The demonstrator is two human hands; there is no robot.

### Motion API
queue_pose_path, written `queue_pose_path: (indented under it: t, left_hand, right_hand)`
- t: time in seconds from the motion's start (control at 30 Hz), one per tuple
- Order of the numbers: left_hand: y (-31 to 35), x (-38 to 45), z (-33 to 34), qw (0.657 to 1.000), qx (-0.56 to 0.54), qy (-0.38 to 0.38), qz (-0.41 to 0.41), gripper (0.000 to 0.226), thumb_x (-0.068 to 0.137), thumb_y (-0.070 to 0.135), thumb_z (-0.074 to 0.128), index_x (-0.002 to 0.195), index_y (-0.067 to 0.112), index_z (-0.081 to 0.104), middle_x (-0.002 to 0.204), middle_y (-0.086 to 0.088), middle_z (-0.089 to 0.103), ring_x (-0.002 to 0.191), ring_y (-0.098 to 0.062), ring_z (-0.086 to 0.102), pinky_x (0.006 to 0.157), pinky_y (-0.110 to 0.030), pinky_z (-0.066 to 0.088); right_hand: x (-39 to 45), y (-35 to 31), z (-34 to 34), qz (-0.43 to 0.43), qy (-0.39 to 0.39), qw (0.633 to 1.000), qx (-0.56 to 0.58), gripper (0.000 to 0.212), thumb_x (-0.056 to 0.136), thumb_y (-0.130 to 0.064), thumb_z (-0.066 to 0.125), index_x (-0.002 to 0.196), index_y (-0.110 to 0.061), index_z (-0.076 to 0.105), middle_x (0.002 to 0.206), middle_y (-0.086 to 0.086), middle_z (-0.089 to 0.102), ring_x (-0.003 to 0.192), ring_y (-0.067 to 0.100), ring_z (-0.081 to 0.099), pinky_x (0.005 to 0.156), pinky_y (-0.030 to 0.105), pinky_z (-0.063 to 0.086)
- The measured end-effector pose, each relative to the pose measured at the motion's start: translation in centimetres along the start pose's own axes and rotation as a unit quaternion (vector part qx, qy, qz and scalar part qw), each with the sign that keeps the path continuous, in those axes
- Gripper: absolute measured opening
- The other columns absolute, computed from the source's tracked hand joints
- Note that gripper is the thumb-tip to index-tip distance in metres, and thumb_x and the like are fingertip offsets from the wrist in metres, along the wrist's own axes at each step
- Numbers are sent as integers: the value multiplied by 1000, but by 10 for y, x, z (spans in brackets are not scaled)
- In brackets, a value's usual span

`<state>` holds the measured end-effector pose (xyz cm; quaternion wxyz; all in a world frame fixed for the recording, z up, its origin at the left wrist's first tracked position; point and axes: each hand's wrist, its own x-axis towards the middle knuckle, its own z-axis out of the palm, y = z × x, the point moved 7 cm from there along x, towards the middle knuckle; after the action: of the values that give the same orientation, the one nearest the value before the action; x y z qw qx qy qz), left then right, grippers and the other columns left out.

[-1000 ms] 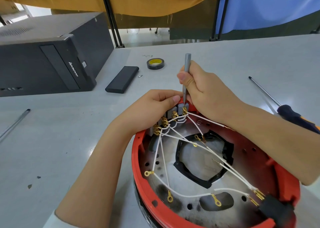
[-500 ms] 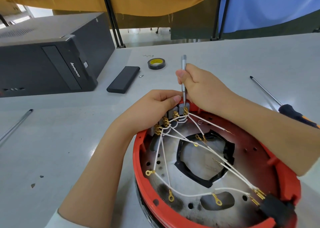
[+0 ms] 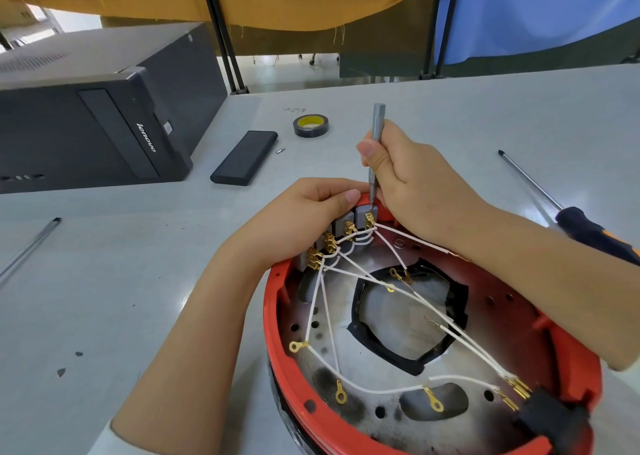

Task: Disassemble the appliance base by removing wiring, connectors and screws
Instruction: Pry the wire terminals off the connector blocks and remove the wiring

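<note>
We read "lenovo" on the black computer tower (image 3: pixel 104 122) far left. Our right hand (image 3: pixel 412 181) grips a slim screwdriver (image 3: pixel 375 150); our left hand (image 3: pixel 298 222) clasps the terminal blocks (image 3: pixel 346 222) in the red appliance base (image 3: pixel 277 316) holding white wires (image 3: pixel 381 390).

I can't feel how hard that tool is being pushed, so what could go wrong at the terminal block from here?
The slim screwdriver in the right hand bears on the end brass terminal; a slip could jab the left hand, whose fingers sit right beside the tip. It could also nick the crowded white wires. A freed screw might drop into the red base.
</note>
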<state>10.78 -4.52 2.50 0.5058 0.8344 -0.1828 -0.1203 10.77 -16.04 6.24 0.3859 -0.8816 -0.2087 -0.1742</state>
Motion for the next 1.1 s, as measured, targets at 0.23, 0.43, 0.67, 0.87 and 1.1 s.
queue_pose_path:
  t: [0.23,0.43,0.67,0.87,1.1]
  left_hand:
    - [0,0,0,1000,14,-4,5,27,100,23,45,114,34,64,106,14,71,102,-1,64,101,-30,44]
    - [1,0,0,1000,20,-3,5,26,99,24,45,114,34,64,106,10,72,104,-13,65,100,-36,46]
    - [1,0,1,1000,2,-12,7,27,100,23,44,116,32,64,101,16,72,95,4,65,89,-12,47]
    - [1,0,-1,1000,8,1,3,26,99,25,45,111,37,64,103,16,71,97,1,65,96,-23,46]
    - [0,1,0,1000,1,-3,-2,26,99,24,45,116,31,65,102,11,72,99,-7,66,97,-31,48]
  right_hand:
    - [12,9,7,75,-38,996,-38,26,101,-38,28,87,-24,45,66,-8,48,63,7,49,58,28,34]
    - [16,14,10,90,-47,993,-66,29,102,-37,27,92,-19,47,70,-9,47,71,13,50,64,31,34]
    - [3,11,0,69,5,998,1,25,101,-38,30,88,-23,46,61,-12,47,58,2,49,57,18,36]
    - [11,11,5,81,-17,996,-31,27,101,-39,30,85,-24,46,64,-8,47,61,6,49,57,26,36]
    - [5,8,0,46,10,998,33,25,101,-37,31,81,-30,43,59,-10,47,53,0,52,52,14,36]
